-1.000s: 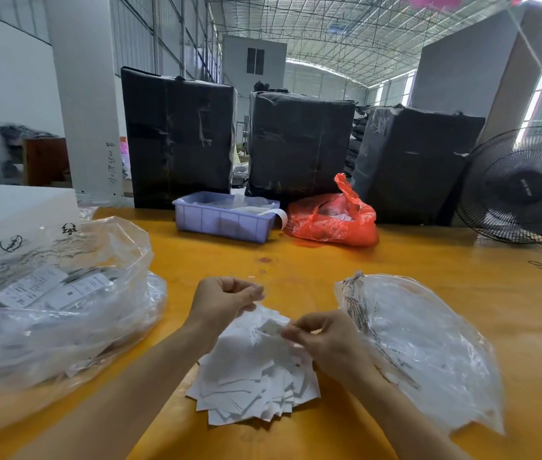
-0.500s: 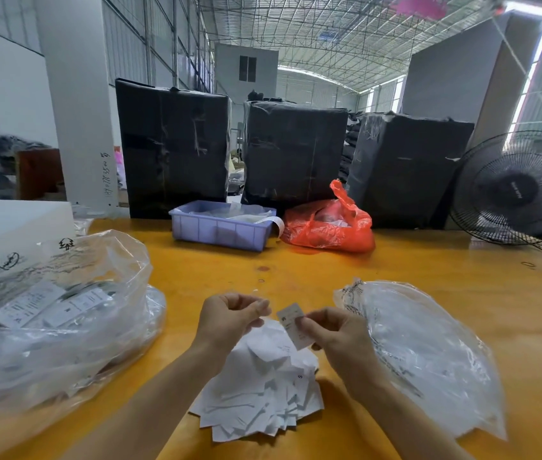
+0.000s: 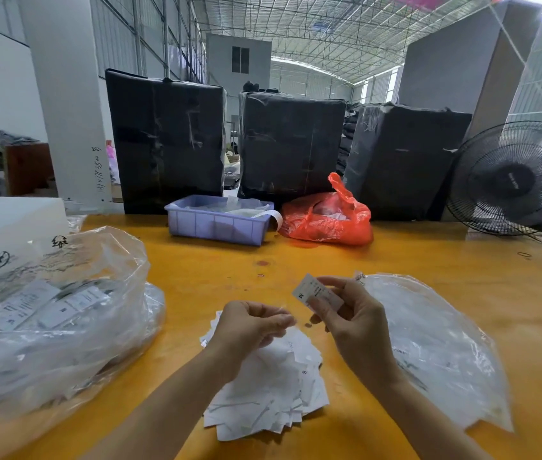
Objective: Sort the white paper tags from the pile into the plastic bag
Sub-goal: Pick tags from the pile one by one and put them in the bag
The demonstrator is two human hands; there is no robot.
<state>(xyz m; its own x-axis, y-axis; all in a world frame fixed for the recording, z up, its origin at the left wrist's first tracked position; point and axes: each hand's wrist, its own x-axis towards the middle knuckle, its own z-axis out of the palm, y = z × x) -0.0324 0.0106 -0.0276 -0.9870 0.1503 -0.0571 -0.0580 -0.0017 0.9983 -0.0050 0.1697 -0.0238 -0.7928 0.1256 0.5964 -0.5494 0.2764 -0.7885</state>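
Right hand: the right hand (image 3: 356,322) pinches one tag (image 3: 316,293) between thumb and fingertips, lifted above the pile (image 3: 273,393).
Left hand: the left hand (image 3: 249,323) hangs over the pile with fingers curled in; it may be holding a thin clear strand or sleeve, but that is too faint to call.
Tag axis: long side runs from upper left down to lower right, printed face toward the camera.
Bag: the flat clear bag (image 3: 429,346) lies on the table (image 3: 462,277) just to the right of the right hand, its mouth seemingly at the far end, near the tag.
Key relation: tag to bag is a short move rightward and away; the right hand is the nearer one by far, the left has the pile beneath it.
Tag print: a bold "M" at the near-left corner, then fine lines of text too small to read.
Pile print: one tag in the pile shows an "S".
Other writing: printed labels inside the big bag (image 3: 57,307) at left, unreadable; handwritten digits run up the pillar (image 3: 63,94), not clear enough to quote.
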